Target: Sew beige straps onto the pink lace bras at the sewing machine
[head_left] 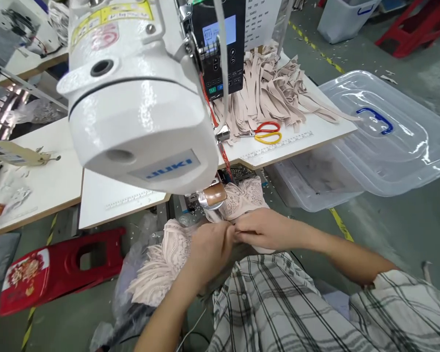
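A pale pink lace bra (246,195) lies under the head of the white sewing machine (143,127), close to its metal and brown guard (214,194). My left hand (213,247) is closed on the near edge of the bra, knuckles up. Beside it, almost touching, my right hand (262,230) pinches the same edge from the right. The fingertips of both hands are partly hidden. More pale pink lace pieces (161,264) hang in a stack just left of my left hand.
Beige fabric strips (267,93) and red-and-yellow scissors (267,133) lie on the white table (337,129). To the right stands a clear plastic box (315,181) with a lid (396,132). A red stool (66,269) lies at left. A control panel (220,49) stands behind the machine.
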Motion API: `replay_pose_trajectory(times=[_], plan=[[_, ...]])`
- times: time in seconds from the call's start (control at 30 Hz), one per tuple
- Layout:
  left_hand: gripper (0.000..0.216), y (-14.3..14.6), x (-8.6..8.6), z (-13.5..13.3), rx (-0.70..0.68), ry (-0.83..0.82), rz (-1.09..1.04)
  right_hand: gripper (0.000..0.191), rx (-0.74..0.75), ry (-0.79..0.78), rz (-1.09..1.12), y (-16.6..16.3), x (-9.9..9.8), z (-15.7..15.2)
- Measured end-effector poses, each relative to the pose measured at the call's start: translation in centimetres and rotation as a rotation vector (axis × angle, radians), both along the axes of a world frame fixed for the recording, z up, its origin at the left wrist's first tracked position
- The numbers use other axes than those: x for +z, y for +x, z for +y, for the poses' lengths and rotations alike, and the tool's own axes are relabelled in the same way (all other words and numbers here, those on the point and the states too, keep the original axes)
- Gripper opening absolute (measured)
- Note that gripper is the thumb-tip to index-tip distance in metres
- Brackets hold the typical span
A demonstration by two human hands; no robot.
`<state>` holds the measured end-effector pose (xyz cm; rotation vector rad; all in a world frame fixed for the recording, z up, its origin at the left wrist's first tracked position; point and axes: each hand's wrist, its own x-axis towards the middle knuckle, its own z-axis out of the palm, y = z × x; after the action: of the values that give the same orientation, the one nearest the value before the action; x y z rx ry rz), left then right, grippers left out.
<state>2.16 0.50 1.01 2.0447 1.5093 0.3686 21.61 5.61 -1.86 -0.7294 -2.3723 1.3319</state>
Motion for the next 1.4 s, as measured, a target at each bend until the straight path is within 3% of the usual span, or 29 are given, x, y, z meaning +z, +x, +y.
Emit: replay_pose_trajectory(times=[0.1, 0.2, 0.3, 0.43, 0.57, 0.67, 0.83, 1.0, 1.13, 1.23, 1.3, 1.37, 1.4], plan=[[0.054, -0.3, -1.9, 0.8, 0.214, -0.441, -0.255, 0.026, -0.07, 0.558, -0.154, -0.7, -0.9, -0.1], [0.05, -0.5, -3.2, 0.8, 0.356, -0.748, -0.826, 0.028, -0.112, 0.761, -0.128, -1.3, -1.8, 0.1], [0.05, -0.4, -3.5, 0.2, 0.482, -0.744, -1.074, 0.024, -0.258, 0.709, 0.027, -1.6, -2.1, 0.0], [0.043, -0.3, -3.0, -0.6, 0.523, -0.545, -0.985, 0.02, -0.485, 0.569, 0.199, -1.9, -2.0, -0.8], [0.035, -0.3, -2.7, -0.8, 0.456, -0.235, -0.67, 0.024, -0.446, 0.463, 0.103, -2.7, -2.0, -1.1], [0.032, -0.3, -2.8, -0.8, 0.436, -0.144, -0.575, 0.025, -0.44, 0.43, 0.047, -3.0, -2.1, -1.0], [0.033, -0.1, -3.2, -0.9, 0.418, -0.107, -0.484, 0.02, -0.417, 0.432, 0.018, -2.7, -2.0, -0.6], [0.032, 0.3, -3.3, -0.7, 0.411, -0.092, -0.482, 0.018, -0.432, 0.261, 0.085, -3.0, -2.2, -0.7], [0.036, 0.3, -3.6, 0.0, 0.512, -0.192, -0.582, 0.019, -0.397, 0.466, 0.18, -2.9, -3.5, -1.1], [0.043, -0.3, -4.5, 0.2, 0.593, -0.302, -0.64, 0.022, -0.316, 0.515, 0.105, -1.1, -4.5, 1.9], [0.045, -0.7, -5.2, 0.0, 0.599, -0.359, -0.697, 0.026, -0.479, 0.534, -0.099, 1.0, -4.4, 6.3], [0.046, -1.0, -5.7, -0.1, 0.597, -0.4, -0.75, 0.038, -0.705, 0.557, -0.468, 3.4, -3.4, 11.8], [0.047, -0.9, -5.8, -0.2, 0.598, -0.42, -0.78, 0.043, -0.712, 0.554, -0.671, 4.4, -2.6, 14.4]])
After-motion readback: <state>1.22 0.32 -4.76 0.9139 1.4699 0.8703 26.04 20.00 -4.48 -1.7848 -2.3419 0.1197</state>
